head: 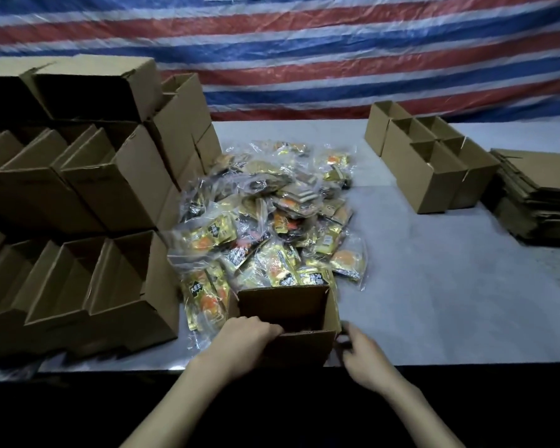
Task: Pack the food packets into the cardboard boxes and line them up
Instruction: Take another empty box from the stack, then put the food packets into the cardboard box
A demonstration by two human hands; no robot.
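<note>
Left hand (pixel 244 339) on open cardboard box (pixel 304 347) rim

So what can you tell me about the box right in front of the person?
It is a brown cardboard box, top open, upright by the table edge, its inside dark. The pile of food packets lies just behind it. The left hand grips its near rim; the blurred right hand is by its right corner.

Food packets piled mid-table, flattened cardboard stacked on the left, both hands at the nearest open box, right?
No: the head view shows the flattened brown cardboard stack on the right. The yellow food packets are piled mid-table, left hand and right hand at the open brown cardboard box.
</note>
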